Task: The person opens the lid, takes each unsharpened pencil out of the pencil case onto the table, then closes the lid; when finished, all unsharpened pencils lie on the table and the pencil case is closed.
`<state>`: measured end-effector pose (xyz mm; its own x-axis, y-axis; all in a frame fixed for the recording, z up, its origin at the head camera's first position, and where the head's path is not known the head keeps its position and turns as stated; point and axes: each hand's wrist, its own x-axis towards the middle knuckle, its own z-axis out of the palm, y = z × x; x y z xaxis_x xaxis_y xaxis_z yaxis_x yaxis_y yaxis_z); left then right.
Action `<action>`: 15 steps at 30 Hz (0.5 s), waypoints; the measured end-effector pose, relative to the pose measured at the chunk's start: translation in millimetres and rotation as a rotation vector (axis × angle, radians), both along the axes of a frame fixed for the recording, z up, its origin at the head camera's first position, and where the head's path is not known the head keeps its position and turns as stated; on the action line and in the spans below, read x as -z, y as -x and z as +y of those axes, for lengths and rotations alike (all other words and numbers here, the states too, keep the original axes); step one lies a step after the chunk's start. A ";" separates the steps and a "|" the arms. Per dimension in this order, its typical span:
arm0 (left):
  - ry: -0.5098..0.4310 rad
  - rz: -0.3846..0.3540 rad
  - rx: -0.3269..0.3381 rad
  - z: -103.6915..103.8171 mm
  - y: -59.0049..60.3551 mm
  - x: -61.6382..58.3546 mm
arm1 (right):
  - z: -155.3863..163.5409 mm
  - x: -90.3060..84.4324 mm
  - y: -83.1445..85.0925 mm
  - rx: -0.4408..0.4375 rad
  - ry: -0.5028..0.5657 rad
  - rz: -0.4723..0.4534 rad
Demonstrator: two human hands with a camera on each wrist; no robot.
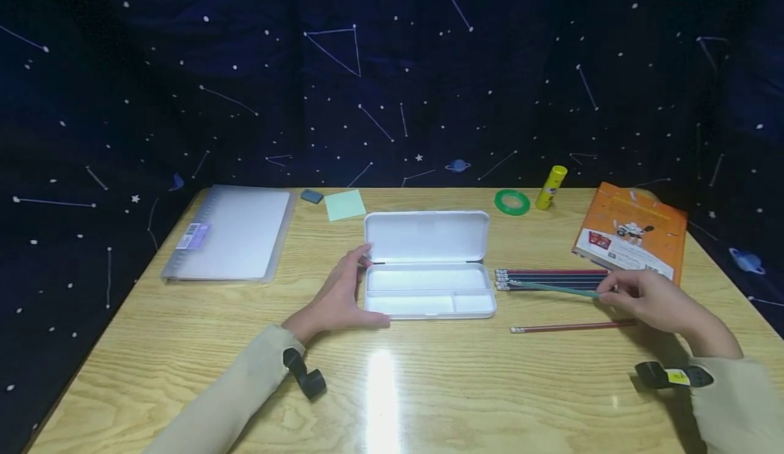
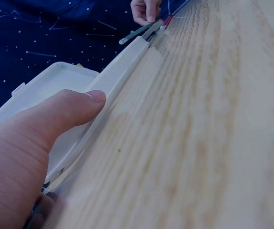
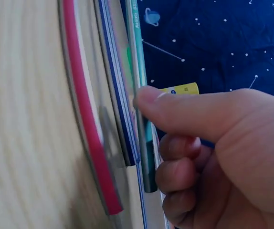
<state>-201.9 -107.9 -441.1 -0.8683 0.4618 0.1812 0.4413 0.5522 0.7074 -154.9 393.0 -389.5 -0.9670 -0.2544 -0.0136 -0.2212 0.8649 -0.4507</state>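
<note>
An opened white pencil case (image 1: 409, 303) lies in the middle of the table, its lid (image 1: 427, 236) tipped up at the back. My left hand (image 1: 339, 297) grips its left end, thumb along the front edge and fingers behind, the fingers partly hidden. With thumb and fingers, my right hand (image 1: 652, 304) pinches a teal pencil (image 3: 139, 62) near its right end. The teal pencil passes over a row of several dark pencils (image 1: 551, 277) right of the case. Closer to the front, a red pencil (image 1: 572, 327) lies alone on the wood.
At the back left are a clear-covered ring notebook (image 1: 239, 233), a small blue eraser (image 1: 312, 197) and pale green sticky notes (image 1: 345, 205). Green tape (image 1: 499, 201) and an upright yellow glue stick (image 1: 551, 188) stand at the back right, near an orange book (image 1: 637, 226).
</note>
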 end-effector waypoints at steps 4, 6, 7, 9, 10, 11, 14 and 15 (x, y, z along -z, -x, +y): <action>0.009 0.014 -0.011 -0.4 0.8 0.9 | -0.6 2.2 1.3 -0.010 -0.035 -0.013; 0.007 0.016 -0.011 -0.3 0.9 0.5 | -3.4 3.4 4.0 -0.010 -0.052 -0.010; 0.007 0.013 -0.010 0.0 1.1 0.3 | -4.6 3.8 5.2 -0.009 -0.057 -0.009; 0.006 0.011 -0.005 0.5 0.9 -0.5 | -6.8 5.1 8.0 -0.004 -0.059 0.012; 0.004 0.009 -0.004 0.7 0.6 -0.9 | -7.7 6.0 9.2 -0.002 -0.056 0.024; 0.002 0.006 -0.002 1.0 0.4 -1.2 | -8.5 7.0 10.3 0.000 -0.051 0.031; -0.001 0.002 0.002 1.6 -0.1 -1.6 | -11.1 10.1 13.7 0.003 -0.040 0.047; -0.001 0.002 0.003 1.8 -0.1 -1.6 | -12.1 10.6 14.9 0.005 -0.038 0.042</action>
